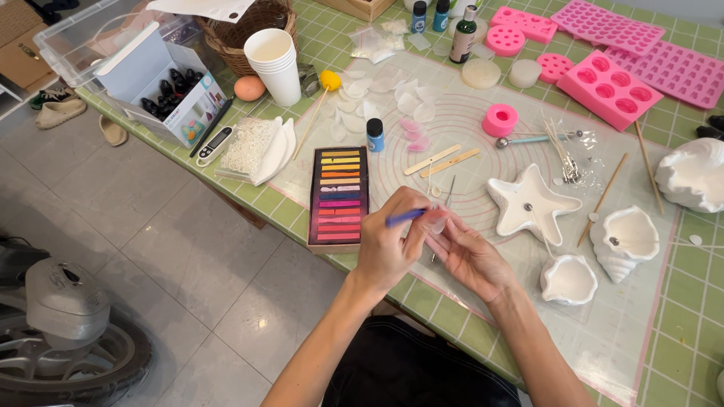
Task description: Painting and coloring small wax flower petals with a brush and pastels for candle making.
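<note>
Down at the near edge of the table we see both hands meeting over the translucent silicone mat (520, 301). Our left hand (388, 245) is closed around a thin blue stick (405, 218) — it looks like one of the pastels, though we cannot be sure — pinched between thumb and fingers with its tip pointing right. Our right hand (469, 255) is cupped palm up, its fingertips closed on a small pale pink piece (437, 221) that the blue stick touches (what exactly the piece is stays too small to tell).

Just left of the hands lies an open box of coloured pastel sticks (338, 197), running from yellow through orange and pink to red. To the right sit a white star-shaped dish (529, 203) and two white shell-shaped dishes (629, 238) (569, 280) — each of the first two with a small metal wick base inside. Farther back we find two flat wooden sticks (442, 160), a small blue-capped bottle (375, 135), a round pink mould (500, 120), a stack of white paper cups (275, 64) and several pink silicone mould trays (608, 88) on the green checked tabletop (690, 301).
</note>
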